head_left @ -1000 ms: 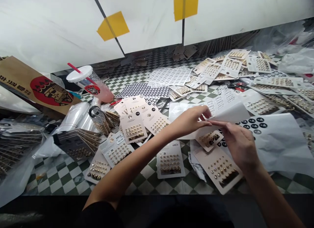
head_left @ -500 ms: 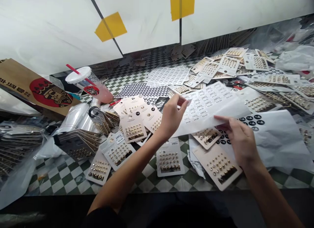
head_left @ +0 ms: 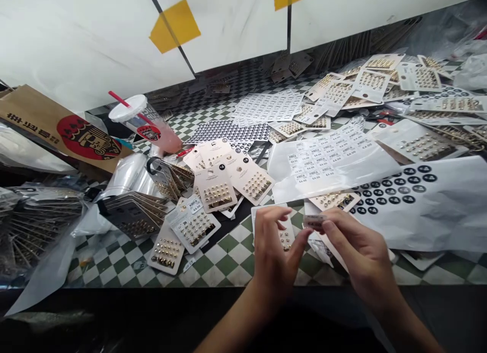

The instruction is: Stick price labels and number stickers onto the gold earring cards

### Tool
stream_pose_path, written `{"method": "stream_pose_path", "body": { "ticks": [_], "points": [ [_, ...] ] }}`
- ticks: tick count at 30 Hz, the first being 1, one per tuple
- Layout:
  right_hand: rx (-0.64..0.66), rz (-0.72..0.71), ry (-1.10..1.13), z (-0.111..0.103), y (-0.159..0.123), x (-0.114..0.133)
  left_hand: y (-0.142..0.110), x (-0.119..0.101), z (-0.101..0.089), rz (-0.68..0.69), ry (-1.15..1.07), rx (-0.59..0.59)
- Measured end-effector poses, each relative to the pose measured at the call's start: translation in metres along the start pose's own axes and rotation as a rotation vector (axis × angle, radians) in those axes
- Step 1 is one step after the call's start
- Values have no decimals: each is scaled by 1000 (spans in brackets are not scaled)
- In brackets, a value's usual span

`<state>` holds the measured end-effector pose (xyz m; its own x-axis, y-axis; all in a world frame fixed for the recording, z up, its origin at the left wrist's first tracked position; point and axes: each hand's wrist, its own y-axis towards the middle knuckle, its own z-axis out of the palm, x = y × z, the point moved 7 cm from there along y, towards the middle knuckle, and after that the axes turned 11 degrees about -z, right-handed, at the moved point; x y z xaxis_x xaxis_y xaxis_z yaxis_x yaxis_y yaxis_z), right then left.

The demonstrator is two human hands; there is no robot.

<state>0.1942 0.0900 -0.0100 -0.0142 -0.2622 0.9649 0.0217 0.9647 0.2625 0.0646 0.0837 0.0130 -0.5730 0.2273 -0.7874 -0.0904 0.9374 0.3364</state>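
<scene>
A small, pale, rectangular paper price label is being pinched by the right hand's fingers above the green-and-white checkered tabletop.

The large, glossy white paper label sheet, being held up half a second earlier, is now being left lying beyond; with the label apparently freed from it, the left hand's fingers are being kept parted, empty, just beside.

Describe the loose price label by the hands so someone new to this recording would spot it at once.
On the green-and-white checkered table, find the white sheet of price labels right of centre. Just below it, the right hand pinches a small label. Unlike those on the sheet, it is off the backing, gripped singly between thumb and finger.
</scene>
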Motion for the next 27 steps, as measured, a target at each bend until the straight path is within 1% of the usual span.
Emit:
{"method": "stream_pose_path", "body": {
  "ticks": [1,2,3,4,6,7,8,10,11,13,14,16,18,21,27],
  "points": [
    [42,-12,-14,3,-1,0,-2,10,-3,-106,-85,35],
    [84,-11,-24,6,-2,-1,-4,16,-6,-173,-160,65],
    [121,3,-33,10,-4,-4,-7,21,-12,-205,-227,71],
    [148,28,-48,13,-5,-8,-9,25,-19,-212,-284,40],
    [179,102,-101,19,-6,-20,-12,35,-37,-241,-331,-73],
    [196,141,-135,22,-6,-27,-13,43,-42,-290,-321,-97],
    [219,174,-164,26,-6,-34,-12,51,-43,-359,-300,-83],
    [254,211,-184,34,-4,-43,-10,65,-38,-497,-259,1],
    [255,221,-173,37,-2,-46,-8,70,-35,-541,-242,49],
    [232,239,-119,41,2,-51,-3,72,-27,-559,-204,115],
    [222,251,-89,41,3,-52,-1,72,-24,-555,-182,130],
    [224,279,-46,43,5,-54,1,72,-18,-566,-151,139],
    [257,300,-16,45,6,-55,2,76,-13,-603,-155,144],
    [294,299,19,47,7,-53,2,80,-6,-638,-170,165],
    [292,305,84,48,6,-54,2,82,0,-655,-170,193]
  ]
}}
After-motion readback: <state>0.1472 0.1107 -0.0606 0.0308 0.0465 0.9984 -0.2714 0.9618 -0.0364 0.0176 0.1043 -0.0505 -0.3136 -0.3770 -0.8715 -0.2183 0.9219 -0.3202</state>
